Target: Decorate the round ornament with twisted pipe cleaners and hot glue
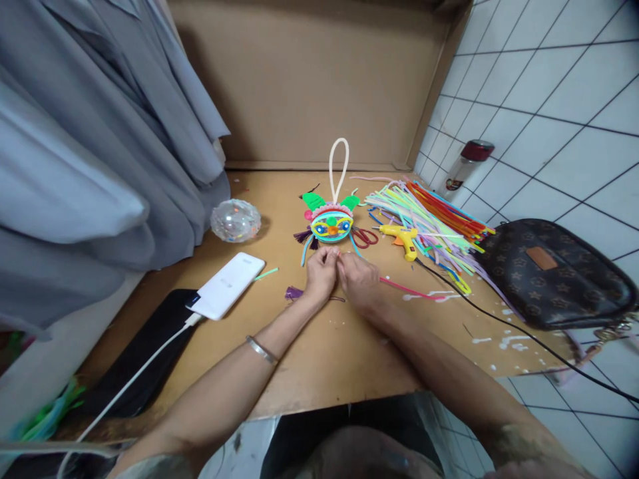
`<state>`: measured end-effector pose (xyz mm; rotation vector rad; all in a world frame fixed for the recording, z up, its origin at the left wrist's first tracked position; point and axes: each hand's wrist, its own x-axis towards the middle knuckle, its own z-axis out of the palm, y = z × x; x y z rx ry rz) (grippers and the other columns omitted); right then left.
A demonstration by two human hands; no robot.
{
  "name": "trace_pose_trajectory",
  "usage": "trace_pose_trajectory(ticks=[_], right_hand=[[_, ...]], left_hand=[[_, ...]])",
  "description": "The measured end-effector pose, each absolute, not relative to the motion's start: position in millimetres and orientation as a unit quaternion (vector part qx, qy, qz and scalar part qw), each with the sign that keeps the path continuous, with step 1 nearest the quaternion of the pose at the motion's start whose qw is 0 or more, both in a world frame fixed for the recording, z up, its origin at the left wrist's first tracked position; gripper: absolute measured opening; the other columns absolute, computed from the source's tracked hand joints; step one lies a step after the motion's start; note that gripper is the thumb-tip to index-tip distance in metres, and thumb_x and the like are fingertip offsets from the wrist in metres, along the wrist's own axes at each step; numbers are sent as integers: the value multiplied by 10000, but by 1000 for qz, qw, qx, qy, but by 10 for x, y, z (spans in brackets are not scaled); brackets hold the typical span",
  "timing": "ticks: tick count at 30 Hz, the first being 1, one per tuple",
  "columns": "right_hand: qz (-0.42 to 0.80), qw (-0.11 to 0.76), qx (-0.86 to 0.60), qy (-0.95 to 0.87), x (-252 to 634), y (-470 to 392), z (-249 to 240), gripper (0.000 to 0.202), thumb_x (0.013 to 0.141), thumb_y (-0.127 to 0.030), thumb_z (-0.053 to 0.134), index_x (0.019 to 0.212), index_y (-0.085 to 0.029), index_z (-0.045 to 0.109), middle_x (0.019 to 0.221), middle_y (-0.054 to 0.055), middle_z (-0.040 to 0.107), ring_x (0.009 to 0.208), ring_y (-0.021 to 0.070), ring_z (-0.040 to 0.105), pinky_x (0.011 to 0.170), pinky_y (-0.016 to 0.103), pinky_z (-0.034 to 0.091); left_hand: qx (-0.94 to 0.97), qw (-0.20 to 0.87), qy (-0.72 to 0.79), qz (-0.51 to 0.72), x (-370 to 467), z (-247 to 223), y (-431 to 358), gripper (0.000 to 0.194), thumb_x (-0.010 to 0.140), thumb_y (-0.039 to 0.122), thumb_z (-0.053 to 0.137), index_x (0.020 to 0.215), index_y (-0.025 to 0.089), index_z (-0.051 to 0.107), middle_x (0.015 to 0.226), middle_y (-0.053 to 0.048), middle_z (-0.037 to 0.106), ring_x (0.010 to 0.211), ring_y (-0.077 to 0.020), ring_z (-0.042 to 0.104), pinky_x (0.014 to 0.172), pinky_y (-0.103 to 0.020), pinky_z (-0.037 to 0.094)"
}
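My left hand (322, 271) and my right hand (355, 276) meet at the middle of the table, fingers closed on a thin red pipe cleaner (412, 289), whose long end trails out to the right. Just beyond them stands a colourful mask-like craft piece (332, 226) with green ears, round eyes and a white loop (339, 166) on top. Beside its left edge hangs a dark purple tassel (302, 237). Another purple tassel (293, 293) lies left of my left wrist. Red-handled scissors (365, 238) rest by the craft piece's right side.
A yellow glue gun (405, 241) lies before a pile of pipe cleaners (434, 216). At right are a brown bag (554, 273) and a bottle (466, 166). On the left are a clear bowl (236, 220), a white power bank (228, 285) with its cable and a grey curtain (110, 133).
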<state>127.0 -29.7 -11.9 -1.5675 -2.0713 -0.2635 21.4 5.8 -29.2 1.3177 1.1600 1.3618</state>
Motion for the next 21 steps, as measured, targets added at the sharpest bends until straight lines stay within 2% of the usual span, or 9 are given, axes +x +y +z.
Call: trace_pose_trajectory(ticks=[9,15,21], right_hand=[[-49,259,-581,-770,1448,-228,-48,333,1055,-316,440,880,-197,697,889,86,755,822,189,664,702,277,384],[-55,293,-555,-777,1522,-192,-40,282,1009,-316,476,898,-210,712,897,73,753,833,186,657,733,269,422],[-96,343,-503,-787,1588,-131,-88,231,960,-277,521,819,-197,686,782,64,705,735,177,608,696,283,383]], left_hand=[[519,478,450,547,200,-265,73,280,861,423,623,703,198,569,615,21,552,643,-133,529,608,-261,433],[496,555,404,531,160,-261,112,451,766,582,733,659,195,529,488,72,390,458,-69,317,469,-231,265],[521,562,375,522,136,-259,125,586,654,722,768,632,187,533,480,62,411,450,-67,323,465,-237,248]])
